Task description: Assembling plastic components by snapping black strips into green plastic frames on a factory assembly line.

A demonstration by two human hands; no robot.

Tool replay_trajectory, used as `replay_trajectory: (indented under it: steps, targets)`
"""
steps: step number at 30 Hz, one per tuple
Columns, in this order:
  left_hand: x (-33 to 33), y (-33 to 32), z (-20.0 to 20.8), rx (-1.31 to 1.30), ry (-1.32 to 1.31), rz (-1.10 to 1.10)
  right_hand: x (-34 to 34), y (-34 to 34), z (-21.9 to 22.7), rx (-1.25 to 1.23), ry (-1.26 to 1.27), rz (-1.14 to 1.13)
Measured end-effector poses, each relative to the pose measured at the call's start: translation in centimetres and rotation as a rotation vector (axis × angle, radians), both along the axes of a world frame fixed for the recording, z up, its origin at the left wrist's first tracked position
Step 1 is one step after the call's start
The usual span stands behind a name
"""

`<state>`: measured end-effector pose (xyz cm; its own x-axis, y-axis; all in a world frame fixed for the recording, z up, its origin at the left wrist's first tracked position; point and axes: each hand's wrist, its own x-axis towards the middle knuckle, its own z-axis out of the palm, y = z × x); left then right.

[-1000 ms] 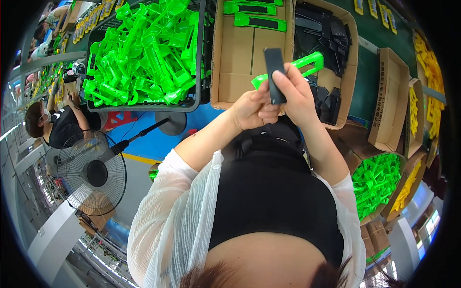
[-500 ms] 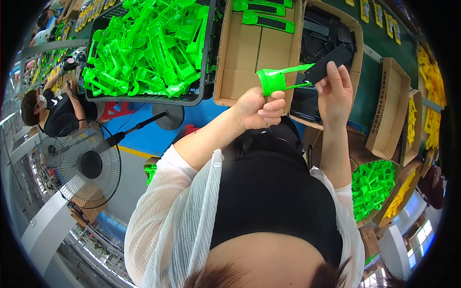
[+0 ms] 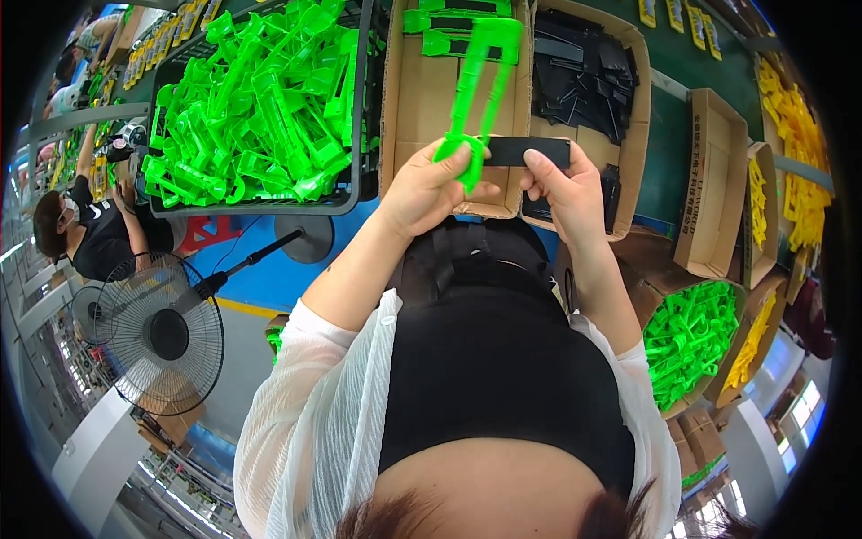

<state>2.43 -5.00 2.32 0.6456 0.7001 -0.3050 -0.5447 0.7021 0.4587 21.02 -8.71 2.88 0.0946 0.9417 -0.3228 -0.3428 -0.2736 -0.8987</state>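
My left hand (image 3: 424, 190) is closed round the ring end of a green plastic frame (image 3: 467, 85). Its two long prongs, joined by a crossbar, point away from me and are blurred. Between thumb and fingers, my right hand (image 3: 567, 190) pinches a flat black rectangular plate (image 3: 507, 151), held level. The plate's left end comes close to the ring; whether they touch I cannot tell. Beneath the hands is a cardboard tray (image 3: 413, 112), where green frames with black plates (image 3: 449, 43) lie at the far end. A carton of loose black plates (image 3: 584, 85) adjoins it.
On the left, a black crate (image 3: 260, 208) holds heaped green frames (image 3: 260, 99). An open cardboard box (image 3: 714, 184) and yellow parts (image 3: 795, 180) are at right, green parts (image 3: 691, 337) below. A fan (image 3: 168, 334) and another person (image 3: 108, 216) are at left.
The green frame has swung from pointing right to pointing away from me. My right hand has brought the black plate left and turned it level, near the ring. The whole view has shifted slightly.
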Motion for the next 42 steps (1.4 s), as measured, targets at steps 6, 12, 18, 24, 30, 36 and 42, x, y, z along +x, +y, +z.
replay_trajectory:
  steps: [6,12,18,24,30,36,42]
  targets:
    - [0.5,0.2,0.9,0.189,0.435,0.022,0.8,-0.3,1.5,-0.05,-0.327,0.149]
    - [-3.0,3.0,0.6,0.547,0.918,-0.254,2.4,-0.4,2.7,-0.109,-0.286,0.263]
    - [-3.2,3.4,0.9,0.448,0.815,-0.35,1.3,0.3,2.1,-0.161,-0.381,0.332]
    - [-2.7,3.6,0.2,0.451,0.814,-0.328,0.3,0.7,2.0,-0.238,-0.511,0.291]
    - [-2.2,3.2,-0.4,0.435,0.87,-0.274,0.3,1.4,-1.0,-0.048,-1.142,0.359]
    - [-1.5,2.9,-0.5,0.357,0.834,-0.172,-0.1,1.6,-1.8,0.257,-1.388,0.115]
    - [-1.9,3.3,-1.1,0.369,0.77,-0.142,0.5,0.9,-1.3,0.396,-1.327,0.033]
